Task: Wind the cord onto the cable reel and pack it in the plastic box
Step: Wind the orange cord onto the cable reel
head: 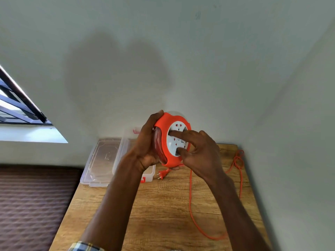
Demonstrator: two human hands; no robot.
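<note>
While the left hand (146,144) grips the orange cable reel (167,142) by its rim, thumb over the top edge and fingers curled round the underside, the reel is held upright above the far end of the wooden table (163,214), its white socket face (176,140) turned toward the camera. The right hand (199,151) rests on that face: the forefinger (178,134) lies stretched across the middle of the white disc and the thumb presses near its lower edge; the other fingers are loosely bent and close on nothing. Red turns of cord show through the reel's side at the left. The orange cord (191,196) hangs from the bottom of the reel, runs down the table toward the camera, bends near the near right edge and goes back up the right side to a loose tangle by the far right corner. The plug (161,173), with two pins, dangles just below the reel, close to the table top. The clear plastic box (147,175) sits on the far left part of the table, mostly hidden behind the left forearm, with its lid (103,160) open and lying flat to the left, overhanging the table edge. A brown patterned surface (36,205) lies left of the table, and a barred window (18,105) is set in the wall at the left.
</note>
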